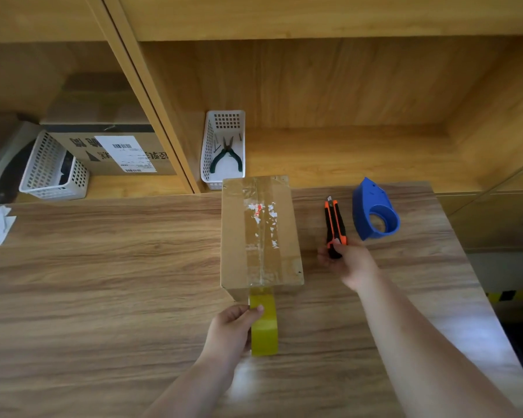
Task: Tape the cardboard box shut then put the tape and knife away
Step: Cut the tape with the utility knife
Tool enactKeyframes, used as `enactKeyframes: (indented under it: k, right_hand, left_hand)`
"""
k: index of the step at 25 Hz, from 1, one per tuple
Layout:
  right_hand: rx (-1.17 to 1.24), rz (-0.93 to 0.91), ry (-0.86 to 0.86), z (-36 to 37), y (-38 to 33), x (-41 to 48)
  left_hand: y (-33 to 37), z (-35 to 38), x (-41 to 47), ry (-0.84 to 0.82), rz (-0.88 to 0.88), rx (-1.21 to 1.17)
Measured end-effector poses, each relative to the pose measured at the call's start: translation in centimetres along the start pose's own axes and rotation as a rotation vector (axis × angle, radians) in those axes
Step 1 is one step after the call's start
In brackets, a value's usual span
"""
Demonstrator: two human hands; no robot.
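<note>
So the brown cardboard box (261, 233) sits mid wooden worktop (103, 297) with a strip of clear tape along its top seam, running over the near edge to the yellow-green roll of packing tape (264, 325), which the left hand (231, 330) holds just in front of the box. The right hand (349, 259) is closed round the bottom of the orange-and-black utility knife (335, 226), beside the blue plastic tape dispenser (374, 211). Risk from here, I reckon: slack tape wrinkles or sticks to itself, or the blade slips toward the left fingers.
</note>
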State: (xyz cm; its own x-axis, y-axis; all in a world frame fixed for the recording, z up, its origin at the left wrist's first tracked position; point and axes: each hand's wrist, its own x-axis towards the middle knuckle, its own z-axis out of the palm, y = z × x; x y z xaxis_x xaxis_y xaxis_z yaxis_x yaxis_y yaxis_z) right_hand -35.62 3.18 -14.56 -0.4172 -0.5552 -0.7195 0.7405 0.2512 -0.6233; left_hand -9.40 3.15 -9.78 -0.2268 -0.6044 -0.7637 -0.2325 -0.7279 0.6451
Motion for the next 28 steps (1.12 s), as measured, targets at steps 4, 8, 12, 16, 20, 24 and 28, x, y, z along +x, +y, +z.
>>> enactKeyframes:
  k: [4, 8, 12, 16, 20, 24, 28]
  right_hand:
    - [0.252, 0.075, -0.184, -0.1, 0.2, -4.2]
    - [0.138, 0.052, -0.368, -1.2, 0.6, -9.0]
    - [0.021, -0.047, -0.346, -1.8, 1.9, -12.8]
    - [-0.138, -0.137, -0.179, -1.9, 2.8, -14.4]
    - [-0.297, -0.141, -0.022, -1.1, 3.3, -15.5]
    - [-0.400, -0.156, 0.039, -0.2, 4.2, -16.3]
    - [-0.377, -0.228, -0.027, -0.2, 5.3, -17.2]
  left_hand:
    - [-0.5, 0.0, -0.5, 0.018, 0.005, 0.011]
    - [-1.0, -0.1, -2.1, 0.011, 0.007, 0.007]
    - [-1.0, -0.3, -3.5, -0.010, 0.010, -0.015]
    - [-1.0, -0.6, -4.2, -0.010, 0.022, -0.044]
    - [-1.0, -0.9, -4.4, -0.011, 0.028, -0.034]
    - [-1.0, -0.9, -4.3, -0.006, 0.021, -0.041]
    - [-1.1, -1.0, -4.3, -0.011, 0.019, -0.046]
